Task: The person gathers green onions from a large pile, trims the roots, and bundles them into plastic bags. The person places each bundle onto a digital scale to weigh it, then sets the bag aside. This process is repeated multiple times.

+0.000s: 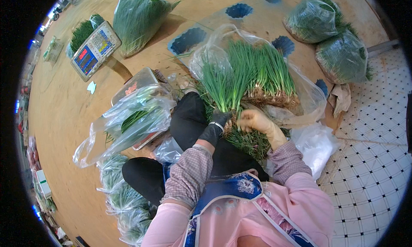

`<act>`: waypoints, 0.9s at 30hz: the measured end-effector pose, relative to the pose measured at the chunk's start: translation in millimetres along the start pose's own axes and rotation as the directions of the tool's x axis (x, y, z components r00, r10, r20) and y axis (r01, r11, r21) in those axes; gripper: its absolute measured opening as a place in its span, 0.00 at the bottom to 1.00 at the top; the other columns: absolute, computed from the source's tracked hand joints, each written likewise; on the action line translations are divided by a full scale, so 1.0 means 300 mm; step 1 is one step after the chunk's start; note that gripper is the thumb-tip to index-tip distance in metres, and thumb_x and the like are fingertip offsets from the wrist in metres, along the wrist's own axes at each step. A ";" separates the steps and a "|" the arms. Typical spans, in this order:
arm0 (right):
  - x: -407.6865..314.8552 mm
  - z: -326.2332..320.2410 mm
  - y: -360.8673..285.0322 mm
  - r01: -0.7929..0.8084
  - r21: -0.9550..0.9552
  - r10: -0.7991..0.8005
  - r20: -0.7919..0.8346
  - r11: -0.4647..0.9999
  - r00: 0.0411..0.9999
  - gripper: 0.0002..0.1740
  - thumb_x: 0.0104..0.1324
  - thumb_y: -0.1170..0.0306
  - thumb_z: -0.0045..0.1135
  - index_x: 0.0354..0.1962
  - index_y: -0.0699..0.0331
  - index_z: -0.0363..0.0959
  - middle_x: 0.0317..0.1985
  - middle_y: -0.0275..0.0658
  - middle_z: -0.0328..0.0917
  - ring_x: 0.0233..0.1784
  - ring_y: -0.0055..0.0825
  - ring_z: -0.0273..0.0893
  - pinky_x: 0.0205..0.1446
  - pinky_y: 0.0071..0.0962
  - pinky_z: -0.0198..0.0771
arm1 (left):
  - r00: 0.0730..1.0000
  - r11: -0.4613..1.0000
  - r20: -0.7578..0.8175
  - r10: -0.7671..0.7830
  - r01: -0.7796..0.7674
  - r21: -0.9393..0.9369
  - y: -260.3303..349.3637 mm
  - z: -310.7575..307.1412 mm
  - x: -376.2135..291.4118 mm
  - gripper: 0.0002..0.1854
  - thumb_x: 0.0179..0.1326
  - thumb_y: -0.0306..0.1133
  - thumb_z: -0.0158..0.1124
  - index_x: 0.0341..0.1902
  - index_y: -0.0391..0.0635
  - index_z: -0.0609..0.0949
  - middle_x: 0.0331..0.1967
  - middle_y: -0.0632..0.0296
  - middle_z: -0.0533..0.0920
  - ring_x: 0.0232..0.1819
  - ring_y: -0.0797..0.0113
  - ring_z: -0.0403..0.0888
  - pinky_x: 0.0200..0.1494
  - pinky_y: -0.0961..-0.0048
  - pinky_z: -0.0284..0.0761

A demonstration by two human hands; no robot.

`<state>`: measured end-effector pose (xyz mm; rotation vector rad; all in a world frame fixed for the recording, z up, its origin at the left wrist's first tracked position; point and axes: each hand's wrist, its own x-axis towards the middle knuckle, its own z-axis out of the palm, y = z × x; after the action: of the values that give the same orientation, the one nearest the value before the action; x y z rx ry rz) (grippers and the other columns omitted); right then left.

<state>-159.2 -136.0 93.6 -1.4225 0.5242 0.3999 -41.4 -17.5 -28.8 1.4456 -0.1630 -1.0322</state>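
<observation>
My left hand (221, 120), in a black glove, grips a bunch of spring onions (222, 89) by the lower stems. Their green tops point away from me and the roots hang beside the glove. Close to those roots is my right hand (254, 120) in a cream rubber glove. Its fingers are bent and blurred, so whether they pinch anything is unclear. Beyond both hands, a row of spring onions (273, 73) with brown roots lies on an open clear plastic bag (310, 95). Loose green trimmings (249, 144) are heaped below my hands.
A digital scale display (96, 50) rises at left. On its platform (136, 86) rests a clear bag of greens (135, 118). Packed bags (125, 195) line my left side; larger ones stand at back left (138, 21) and right (342, 57). White plastic bags (313, 147) lie at right.
</observation>
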 end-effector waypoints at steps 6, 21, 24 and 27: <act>0.028 0.008 -0.072 0.059 -0.133 -0.069 -0.073 0.989 0.995 0.13 0.57 0.63 0.53 0.33 0.66 0.74 0.21 0.35 0.75 0.18 0.17 0.68 0.22 0.19 0.63 | 0.932 0.912 -0.140 0.335 -0.284 0.296 -0.057 -0.032 0.025 0.22 0.45 0.22 0.63 0.46 0.39 0.69 0.34 0.56 0.78 0.31 0.66 0.76 0.32 0.71 0.73; 0.140 0.047 -0.025 0.138 0.148 -0.055 -0.462 0.979 0.885 0.09 0.55 0.69 0.54 0.30 0.68 0.71 0.19 0.35 0.73 0.17 0.17 0.65 0.20 0.17 0.59 | 0.959 0.967 -0.145 0.245 -0.232 0.104 0.091 0.003 -0.070 0.28 0.41 0.26 0.68 0.48 0.39 0.67 0.38 0.57 0.77 0.39 0.66 0.75 0.42 0.70 0.70; 0.150 0.052 -0.073 0.012 -0.080 -0.056 -0.569 0.997 0.821 0.11 0.56 0.69 0.54 0.32 0.70 0.72 0.19 0.37 0.73 0.18 0.19 0.66 0.22 0.20 0.61 | 0.946 0.940 -0.150 0.286 -0.246 0.236 0.096 0.010 -0.070 0.28 0.41 0.26 0.68 0.48 0.39 0.67 0.39 0.57 0.77 0.39 0.65 0.75 0.43 0.70 0.70; 0.191 0.055 -0.068 -0.016 -0.076 -0.032 -0.595 0.997 0.803 0.11 0.55 0.69 0.54 0.30 0.71 0.72 0.19 0.38 0.74 0.18 0.19 0.68 0.22 0.22 0.62 | 0.926 0.888 -0.175 0.336 -0.249 0.386 0.106 0.020 -0.076 0.28 0.41 0.26 0.68 0.49 0.39 0.67 0.40 0.56 0.76 0.40 0.65 0.75 0.43 0.70 0.70</act>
<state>-99.0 -124.6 79.2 -1.6232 1.0232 -0.0562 -43.5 -13.5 10.6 1.7970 -0.4021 -0.5897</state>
